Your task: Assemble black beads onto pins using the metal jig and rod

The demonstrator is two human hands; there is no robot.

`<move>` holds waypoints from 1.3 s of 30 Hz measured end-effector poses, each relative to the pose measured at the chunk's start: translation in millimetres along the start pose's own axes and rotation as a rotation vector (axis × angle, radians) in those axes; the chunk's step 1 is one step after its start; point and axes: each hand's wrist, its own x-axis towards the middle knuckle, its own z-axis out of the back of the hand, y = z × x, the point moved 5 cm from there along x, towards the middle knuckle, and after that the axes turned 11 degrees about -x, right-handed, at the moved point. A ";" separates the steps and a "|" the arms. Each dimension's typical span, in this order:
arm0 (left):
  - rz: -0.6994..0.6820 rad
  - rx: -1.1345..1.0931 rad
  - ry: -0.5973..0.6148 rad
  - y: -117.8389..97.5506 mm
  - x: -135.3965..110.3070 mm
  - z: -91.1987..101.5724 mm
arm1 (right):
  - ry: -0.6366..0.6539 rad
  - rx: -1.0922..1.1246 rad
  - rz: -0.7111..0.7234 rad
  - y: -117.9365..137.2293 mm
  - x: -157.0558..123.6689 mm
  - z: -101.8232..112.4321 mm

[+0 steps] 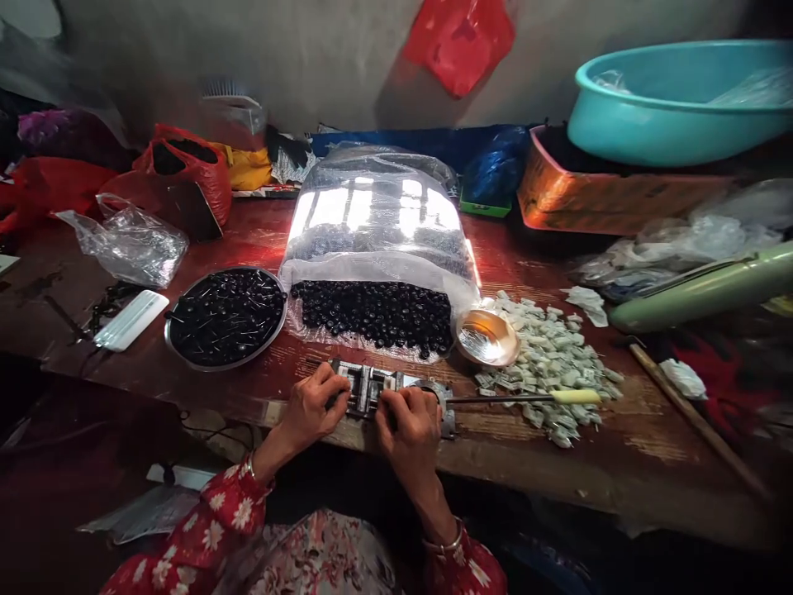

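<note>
A small metal jig (367,387) with a lever is fixed at the table's front edge. My left hand (315,406) is at its left end, fingers closed in a pinch; anything between them is too small to make out. My right hand (409,423) is closed over the jig's right part, and its fingertips hide what they grip. From the jig a dark lever with a pale yellow grip (576,397) reaches to the right. Beyond the jig, black round caps (377,316) spill from a large clear plastic bag (377,207).
On the left stands a round tray of black pieces and thin pins (226,318), beside a white device (131,321). A metal bowl (487,337) touches a heap of small pale pieces (551,355). A wooden stick (687,409), an orange crate (613,198) and a turquoise basin (669,124) are on the right.
</note>
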 end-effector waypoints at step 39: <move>0.168 0.169 -0.106 65.9 79.2 20.3 | 0.211 0.177 -0.190 -97.9 75.0 -14.2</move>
